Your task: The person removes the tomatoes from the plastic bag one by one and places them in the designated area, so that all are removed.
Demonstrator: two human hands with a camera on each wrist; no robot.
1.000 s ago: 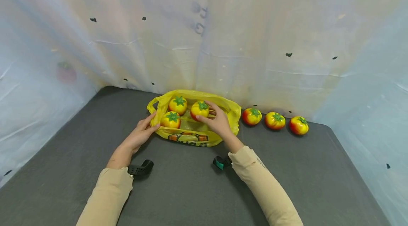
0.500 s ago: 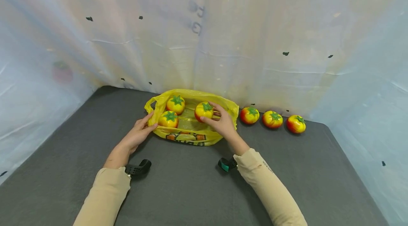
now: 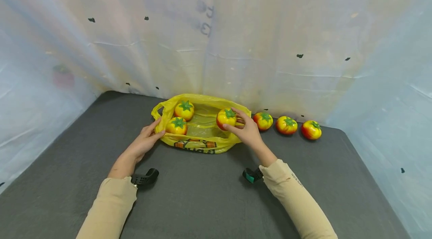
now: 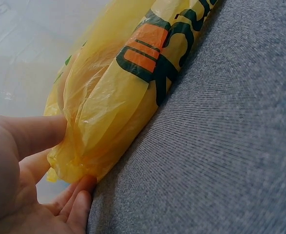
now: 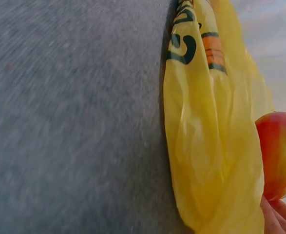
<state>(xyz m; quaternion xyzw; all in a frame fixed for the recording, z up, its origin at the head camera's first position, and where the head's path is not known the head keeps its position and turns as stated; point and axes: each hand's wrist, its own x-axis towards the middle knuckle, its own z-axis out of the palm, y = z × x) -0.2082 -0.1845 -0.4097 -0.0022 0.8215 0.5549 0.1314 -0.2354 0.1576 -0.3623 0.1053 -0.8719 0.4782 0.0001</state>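
A yellow plastic bag (image 3: 202, 142) with dark lettering lies open-mouthed near the back of the table. Two red-and-yellow toy tomatoes with green leafy tops, a rear tomato (image 3: 184, 112) and a front tomato (image 3: 176, 128), sit in its left part. My left hand (image 3: 146, 142) pinches the bag's left end, thumb on top and fingers below, as the left wrist view shows. With fingertips and thumb my right hand (image 3: 248, 129) grips a third toy tomato (image 3: 225, 119) above the bag's right part. In the right wrist view the bag's side partly hides this held tomato (image 5: 278, 153).
Right of the bag, three more toy tomatoes stand in a row along the back: a near one (image 3: 263, 121), a middle one (image 3: 286, 125) and an outer one (image 3: 311, 130). Translucent sheeting (image 3: 249, 44) hangs behind and beside the dark grey table (image 3: 202, 197).
My right hand has carried its toy tomato from the middle of the bag toward the bag's right end. The left hand keeps its hold on the bag; the view has shifted slightly.
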